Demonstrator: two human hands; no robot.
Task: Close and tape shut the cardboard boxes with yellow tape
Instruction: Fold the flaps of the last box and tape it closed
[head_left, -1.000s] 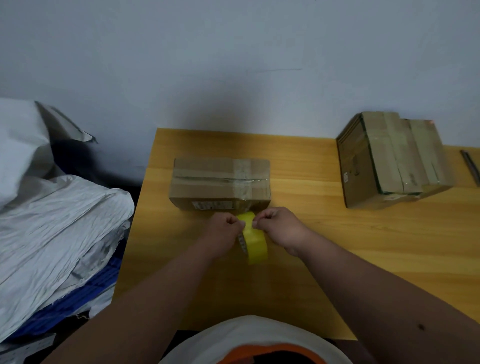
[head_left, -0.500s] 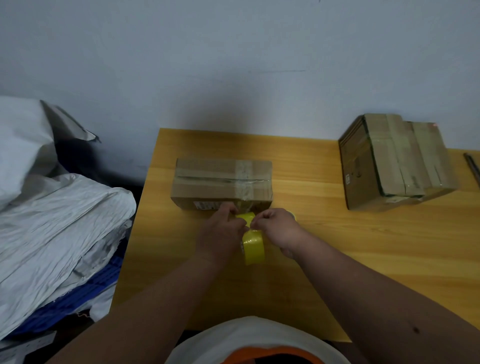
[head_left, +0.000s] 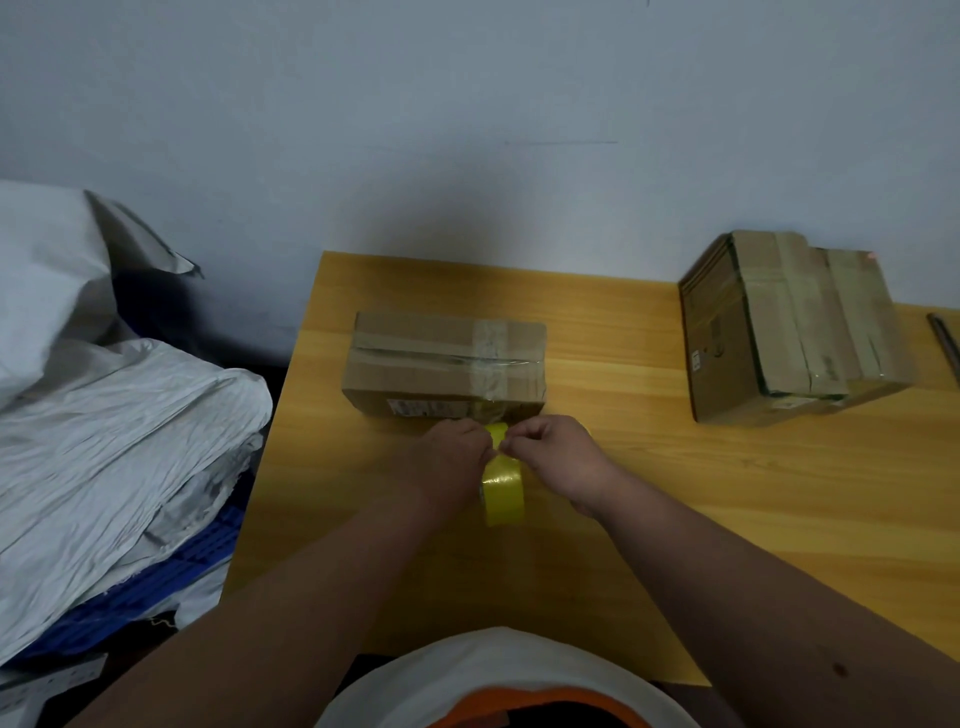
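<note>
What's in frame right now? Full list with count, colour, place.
tape roll: 1, yellow, upright on the table between both hands
small box: 1, brown, closed and taped, just beyond the hands
large box: 1, brown, closed and taped, far right of the table
table: 1, yellow wood, against the wall
metal rod: 1, grey, right edge of view
sacks: a pile, white, left of the table
crate: 1, blue, under the sacks
wall: grey
left hand: pinches the tape roll's top
right hand: pinches the tape roll's top
</note>
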